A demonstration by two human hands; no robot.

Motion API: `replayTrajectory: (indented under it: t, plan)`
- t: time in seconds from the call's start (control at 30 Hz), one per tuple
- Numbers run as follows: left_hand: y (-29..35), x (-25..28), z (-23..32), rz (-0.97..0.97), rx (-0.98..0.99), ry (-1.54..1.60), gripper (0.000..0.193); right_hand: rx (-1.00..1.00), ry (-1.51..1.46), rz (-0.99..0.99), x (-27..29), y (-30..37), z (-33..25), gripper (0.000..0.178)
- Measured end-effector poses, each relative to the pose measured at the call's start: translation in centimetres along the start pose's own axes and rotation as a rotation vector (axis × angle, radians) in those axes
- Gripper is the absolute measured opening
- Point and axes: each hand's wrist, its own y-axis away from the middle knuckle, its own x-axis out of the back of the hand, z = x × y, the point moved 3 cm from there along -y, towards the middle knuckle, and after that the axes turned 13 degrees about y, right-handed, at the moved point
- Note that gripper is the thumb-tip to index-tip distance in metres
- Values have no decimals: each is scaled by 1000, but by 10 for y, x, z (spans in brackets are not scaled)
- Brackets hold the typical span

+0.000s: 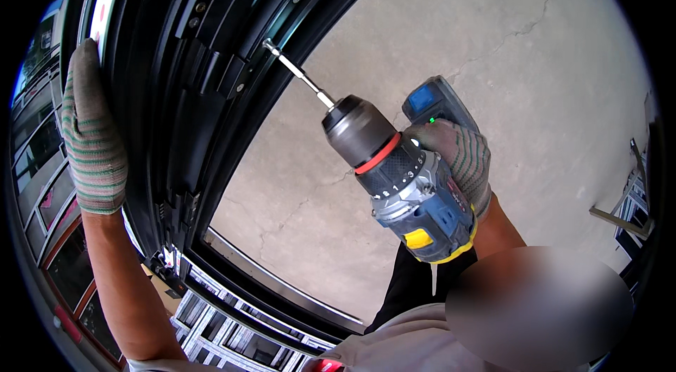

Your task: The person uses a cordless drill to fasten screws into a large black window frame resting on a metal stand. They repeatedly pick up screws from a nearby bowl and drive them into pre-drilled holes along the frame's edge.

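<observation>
In my right hand (461,157), gloved, is a cordless drill (401,175) with a blue, black and yellow body and a red ring behind the chuck. Its long silver bit (299,73) points up and left, the tip at a screw spot on a black metal frame (211,83); whether it touches I cannot tell. Several screws show along the frame. My left hand (95,136), in a grey striped work glove, lies with fingers stretched along the frame's outer side, beside a pale strip with red marks (104,9).
Cracked grey concrete floor (549,90) spreads under and right of the frame. Silver metal profiles (225,323) are stacked at the lower left. More racks (42,161) stand at the far left. An angled metal piece (620,221) lies at the right edge.
</observation>
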Motion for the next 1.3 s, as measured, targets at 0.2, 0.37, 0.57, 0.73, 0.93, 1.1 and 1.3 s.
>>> replayTrajectory:
  t: [0.2, 0.37, 0.57, 0.73, 0.93, 1.1, 1.3]
  plan:
    - [-3, 5, 2, 23, 48, -43, 56, -19, -128, 76, -5, 7, -2, 34]
    - [-3, 6, 1, 35, 25, -57, 54, -41, -494, 20, 3, 14, 14, 43]
    - [-4, 7, 0, 43, 11, -56, 55, 123, -83, 124, -10, 22, 29, 53]
    - [-6, 9, 2, 52, -17, 19, 54, 25, -225, 57, -11, 22, 39, 55]
    - [0, 9, 1, 60, 13, 33, 54, 34, -140, 59, 4, 18, 28, 54]
    - [-1, 10, -2, 49, 33, 54, 53, 37, -120, 63, 7, 15, 30, 53]
    - [-3, 12, -3, 43, 56, 103, 53, 49, -114, 72, 5, 15, 31, 53]
